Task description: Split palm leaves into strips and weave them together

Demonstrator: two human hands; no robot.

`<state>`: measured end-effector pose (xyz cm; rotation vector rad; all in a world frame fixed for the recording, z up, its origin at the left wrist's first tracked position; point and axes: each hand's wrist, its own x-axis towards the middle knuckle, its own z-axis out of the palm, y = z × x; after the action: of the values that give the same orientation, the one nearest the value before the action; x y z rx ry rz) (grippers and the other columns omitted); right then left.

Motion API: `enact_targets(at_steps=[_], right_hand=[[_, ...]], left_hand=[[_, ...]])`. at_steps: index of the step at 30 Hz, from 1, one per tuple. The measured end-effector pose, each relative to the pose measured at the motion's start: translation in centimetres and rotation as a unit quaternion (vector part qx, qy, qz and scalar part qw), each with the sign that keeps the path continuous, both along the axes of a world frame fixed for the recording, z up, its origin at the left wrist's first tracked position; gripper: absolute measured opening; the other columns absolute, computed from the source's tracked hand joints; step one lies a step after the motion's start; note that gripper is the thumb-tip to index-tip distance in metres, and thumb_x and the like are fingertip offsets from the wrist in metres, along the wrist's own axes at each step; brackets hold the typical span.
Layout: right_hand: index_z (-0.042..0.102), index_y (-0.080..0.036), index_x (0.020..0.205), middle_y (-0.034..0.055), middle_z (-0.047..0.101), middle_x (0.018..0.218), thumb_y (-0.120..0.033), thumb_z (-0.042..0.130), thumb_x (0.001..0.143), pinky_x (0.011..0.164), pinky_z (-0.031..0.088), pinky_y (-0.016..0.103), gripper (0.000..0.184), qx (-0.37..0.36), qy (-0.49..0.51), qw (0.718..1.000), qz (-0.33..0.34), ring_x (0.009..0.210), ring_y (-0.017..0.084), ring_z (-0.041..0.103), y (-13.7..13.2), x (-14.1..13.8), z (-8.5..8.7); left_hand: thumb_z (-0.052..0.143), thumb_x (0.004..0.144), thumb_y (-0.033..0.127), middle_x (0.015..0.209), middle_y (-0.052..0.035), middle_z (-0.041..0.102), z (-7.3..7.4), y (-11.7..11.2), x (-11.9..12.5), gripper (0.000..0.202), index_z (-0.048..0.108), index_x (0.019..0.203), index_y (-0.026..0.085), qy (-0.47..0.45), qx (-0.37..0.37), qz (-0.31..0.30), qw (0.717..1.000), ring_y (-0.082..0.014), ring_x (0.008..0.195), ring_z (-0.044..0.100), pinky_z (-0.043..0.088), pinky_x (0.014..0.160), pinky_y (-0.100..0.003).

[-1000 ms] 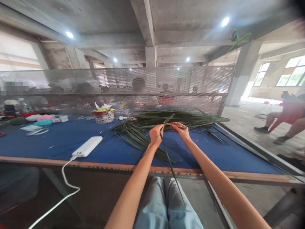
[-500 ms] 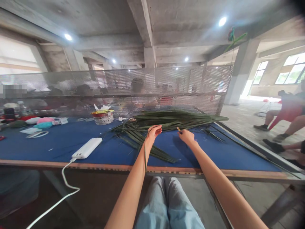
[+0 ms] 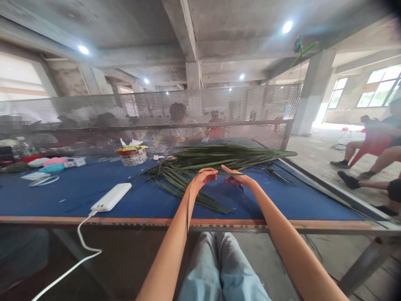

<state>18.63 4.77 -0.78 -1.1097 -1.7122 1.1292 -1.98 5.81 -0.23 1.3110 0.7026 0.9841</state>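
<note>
My left hand is closed with its fingers curled around a thin green leaf strip, which trails down along the forearm. Just to its right, my right hand has thumb and forefinger reaching toward the left fingertips, and a length of green strip passes across it. Under the right palm the dark end of a small tool sticks out; its kind is mostly hidden. Behind and below both hands lies a pile of long green leaves, some fanned toward the table's front edge.
A white power bank with a cable lies left on the blue table. Farther back stand a woven basket and colourful bundles. A perforated metal screen borders the rear; people sit behind it and at right.
My right hand has moved left toward my left hand and turned, its thumb and forefinger now stretched out. The tool it showed upright before now points down beneath the palm.
</note>
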Motion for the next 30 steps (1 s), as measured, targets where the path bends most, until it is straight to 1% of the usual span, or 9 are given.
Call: enact_targets(at_steps=[3, 5, 7, 10, 13, 19, 23, 28, 30], right_hand=[[0.07, -0.013, 0.073, -0.004, 0.047, 0.044, -0.066, 0.064, 0.07, 0.044, 0.027, 0.024, 0.053, -0.048, -0.002, 0.994, 0.099, 0.041, 0.007, 0.035, -0.3, 0.0, 0.1], [0.071, -0.013, 0.079, -0.0012, 0.058, 0.054, -0.058, 0.073, 0.065, 0.046, 0.03, 0.024, 0.048, -0.055, 0.026, 0.991, 0.116, 0.046, 0.008, 0.043, -0.4, 0.1, 0.3], [0.071, -0.013, 0.08, -0.0005, 0.06, 0.058, -0.055, 0.076, 0.062, 0.045, 0.028, 0.024, 0.045, -0.056, 0.045, 0.992, 0.104, 0.047, 0.008, 0.043, -0.4, 0.2, 0.5], [0.07, -0.014, 0.079, -0.0031, 0.054, 0.052, -0.054, 0.074, 0.063, 0.044, 0.021, 0.024, 0.043, -0.046, 0.069, 0.994, 0.074, 0.045, 0.007, 0.035, -0.3, 0.6, 0.8], [0.069, -0.015, 0.079, -0.0054, 0.046, 0.048, -0.055, 0.072, 0.065, 0.045, 0.016, 0.025, 0.042, -0.034, 0.085, 0.995, 0.049, 0.044, 0.006, 0.029, -0.1, 1.0, 0.8], [0.057, -0.017, 0.064, -0.0081, 0.03, 0.05, -0.055, 0.072, 0.067, 0.047, 0.01, 0.026, 0.041, 0.019, 0.077, 0.996, 0.033, 0.046, 0.005, 0.02, 0.1, 1.0, 0.4], [0.054, -0.017, 0.062, -0.0079, 0.029, 0.052, -0.053, 0.074, 0.066, 0.047, 0.01, 0.026, 0.041, 0.019, 0.1, 0.994, 0.035, 0.048, 0.005, 0.019, 0.1, 0.8, 0.4], [0.06, -0.017, 0.072, -0.008, 0.032, 0.053, -0.053, 0.076, 0.063, 0.045, 0.013, 0.025, 0.04, 0.035, 0.162, 0.986, -0.011, 0.047, 0.005, 0.02, 0.0, -0.1, 0.8], [0.06, -0.018, 0.073, -0.0082, 0.03, 0.052, -0.054, 0.075, 0.064, 0.045, 0.017, 0.024, 0.04, 0.055, 0.19, 0.98, -0.026, 0.047, 0.006, 0.022, -0.1, -0.8, 0.8]], left_hand=[[0.082, 0.056, 0.024, 0.066, -0.0016, 0.067, -0.2, 0.2, 0.0, 0.025, 0.072, 0.075, 0.013, -0.008, -0.005, 0.0, 1.0, -0.0107, 0.062, 0.061, 0.046, 0.065, -0.023], [0.083, 0.055, 0.022, 0.065, -0.0025, 0.067, -0.2, 0.4, 0.0, 0.026, 0.072, 0.075, 0.012, -0.01, -0.02, -0.001, 1.0, -0.0103, 0.059, 0.061, 0.045, 0.061, -0.021], [0.083, 0.058, 0.021, 0.06, -0.002, 0.065, -0.2, 0.5, 0.0, 0.022, 0.072, 0.074, 0.011, -0.029, -0.04, 0.015, 0.999, -0.0085, 0.052, 0.059, 0.043, 0.053, -0.019], [0.078, 0.067, 0.019, 0.051, 0.0004, 0.06, 0.3, 0.8, -0.3, 0.013, 0.07, 0.073, 0.01, -0.096, -0.079, 0.076, 0.989, -0.0052, 0.043, 0.054, 0.04, 0.045, -0.015], [0.073, 0.076, 0.019, 0.051, 0.001, 0.06, 0.8, 1.0, -0.8, 0.009, 0.069, 0.075, 0.01, -0.182, -0.112, 0.141, 0.967, -0.0041, 0.042, 0.054, 0.042, 0.044, -0.012], [0.058, 0.089, 0.031, 0.053, 0.0006, 0.062, 0.9, 1.4, -2.2, 0.024, 0.067, 0.081, 0.011, -0.332, -0.124, 0.222, 0.908, -0.0042, 0.044, 0.056, 0.046, 0.046, -0.012], [0.049, 0.092, 0.045, 0.052, 0.0001, 0.06, 0.8, 1.4, -2.7, 0.039, 0.068, 0.085, 0.012, -0.351, -0.112, 0.207, 0.906, -0.0056, 0.048, 0.058, 0.048, 0.049, -0.013], [0.062, 0.084, 0.043, 0.084, -0.0082, 0.071, 1.2, 1.2, -1.9, 0.03, 0.066, 0.083, 0.012, -0.306, -0.077, 0.136, 0.939, -0.0139, 0.086, 0.067, 0.053, 0.083, -0.023], [0.069, 0.079, 0.043, 0.088, -0.0099, 0.07, 1.2, 1.0, -1.1, 0.031, 0.066, 0.082, 0.012, -0.248, -0.071, 0.102, 0.961, -0.0168, 0.09, 0.067, 0.052, 0.088, -0.028]])
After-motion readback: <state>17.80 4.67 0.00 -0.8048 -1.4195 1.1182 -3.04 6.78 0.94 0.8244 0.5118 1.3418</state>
